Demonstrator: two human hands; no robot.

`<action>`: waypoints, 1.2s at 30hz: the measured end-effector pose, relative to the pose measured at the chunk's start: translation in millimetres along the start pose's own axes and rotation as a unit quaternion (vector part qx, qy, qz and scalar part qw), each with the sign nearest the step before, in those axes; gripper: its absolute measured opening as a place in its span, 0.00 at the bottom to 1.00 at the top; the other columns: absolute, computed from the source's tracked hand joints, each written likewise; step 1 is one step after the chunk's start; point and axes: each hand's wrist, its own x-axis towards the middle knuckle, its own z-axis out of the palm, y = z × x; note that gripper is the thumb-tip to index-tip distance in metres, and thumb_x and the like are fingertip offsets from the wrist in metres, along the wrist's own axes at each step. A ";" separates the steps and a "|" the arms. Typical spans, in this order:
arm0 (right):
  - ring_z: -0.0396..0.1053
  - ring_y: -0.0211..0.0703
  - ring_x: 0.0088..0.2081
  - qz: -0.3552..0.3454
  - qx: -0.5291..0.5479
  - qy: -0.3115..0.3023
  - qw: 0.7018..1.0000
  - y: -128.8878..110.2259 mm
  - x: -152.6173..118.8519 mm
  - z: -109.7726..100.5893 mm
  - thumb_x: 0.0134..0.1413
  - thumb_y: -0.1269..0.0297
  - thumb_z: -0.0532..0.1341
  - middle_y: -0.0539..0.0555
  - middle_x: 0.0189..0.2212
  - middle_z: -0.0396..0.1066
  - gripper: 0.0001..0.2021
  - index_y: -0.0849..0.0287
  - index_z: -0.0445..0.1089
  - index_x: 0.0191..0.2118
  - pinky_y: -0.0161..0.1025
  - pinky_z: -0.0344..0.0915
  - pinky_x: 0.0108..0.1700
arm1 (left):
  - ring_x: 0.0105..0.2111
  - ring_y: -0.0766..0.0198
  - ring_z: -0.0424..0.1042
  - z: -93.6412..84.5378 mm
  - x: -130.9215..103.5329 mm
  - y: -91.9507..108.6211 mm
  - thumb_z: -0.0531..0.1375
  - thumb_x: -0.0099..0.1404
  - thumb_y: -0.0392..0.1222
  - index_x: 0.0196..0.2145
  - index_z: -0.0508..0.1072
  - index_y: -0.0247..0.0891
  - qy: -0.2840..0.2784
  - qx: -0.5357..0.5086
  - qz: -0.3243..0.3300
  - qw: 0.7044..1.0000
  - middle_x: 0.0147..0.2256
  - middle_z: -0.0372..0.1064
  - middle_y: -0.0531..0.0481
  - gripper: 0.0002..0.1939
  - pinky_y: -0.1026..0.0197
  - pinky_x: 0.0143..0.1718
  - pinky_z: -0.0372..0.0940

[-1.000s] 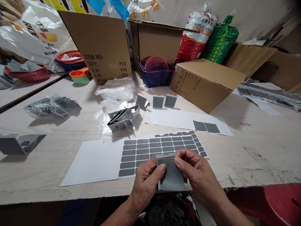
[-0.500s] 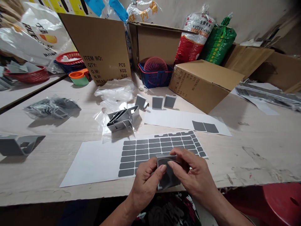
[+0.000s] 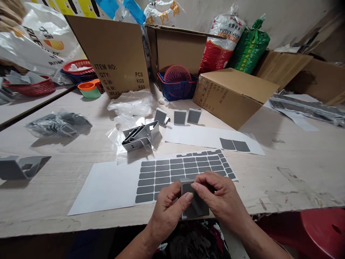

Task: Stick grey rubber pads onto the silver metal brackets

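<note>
At lower centre of the frame, holds a grey piece (image 3: 185,180) by the near edge of the table (image 3: 94,220), face tilted upward, probably to have its dark grey pad (image 3: 198,208) in plain sight. With the left hand (image 3: 170,207), clamps the piece along its left side, thumb pressed over the face, apparently as an anchor against slipping. With the right hand (image 3: 219,197), seems to pinch the pad near its upper edge, thumb and fingertips together, likely for fine control there; grip behind the piece hidden from view.

Just beyond, at centre, has a label sheet (image 3: 107,187) spread flat, presumably for easy reach, and behind it a white strip (image 3: 192,133) bearing two dark squares (image 3: 228,144). At upper centre, has three small stands (image 3: 180,117) propped upright, perhaps to spare their faces from rubbing. Left of centre, has nested brackets (image 3: 136,144) on clear plastic (image 3: 122,154), plausibly to save space.
</note>
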 end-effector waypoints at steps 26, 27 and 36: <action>0.60 0.37 0.26 -0.058 -0.028 -0.023 0.998 0.2 -10.9 8.5 0.56 0.68 0.52 0.49 0.24 0.61 0.06 0.58 0.66 0.32 0.37 0.55 0.27 | 0.17 0.74 0.55 5.1 -1.8 -16.5 0.61 0.56 0.42 0.24 0.69 0.34 0.120 -0.200 -0.090 0.968 0.17 0.57 0.57 0.09 0.69 0.19 0.51; 0.60 0.37 0.26 -0.057 -0.027 -0.024 0.998 0.2 -11.8 8.6 0.56 0.68 0.52 0.49 0.24 0.62 0.06 0.58 0.66 0.32 0.37 0.56 0.27 | 0.17 0.74 0.54 5.4 -1.6 -15.6 0.61 0.55 0.42 0.23 0.69 0.34 0.127 -0.204 -0.092 0.966 0.17 0.57 0.57 0.10 0.69 0.18 0.50; 0.62 0.36 0.25 -0.027 0.021 0.026 0.999 3.1 -18.1 13.8 0.51 0.69 0.56 0.49 0.26 0.65 0.09 0.56 0.66 0.41 0.35 0.61 0.26 | 0.18 0.73 0.56 4.0 -1.9 -12.0 0.59 0.58 0.43 0.25 0.70 0.35 0.128 -0.182 -0.067 0.973 0.18 0.57 0.56 0.09 0.69 0.19 0.52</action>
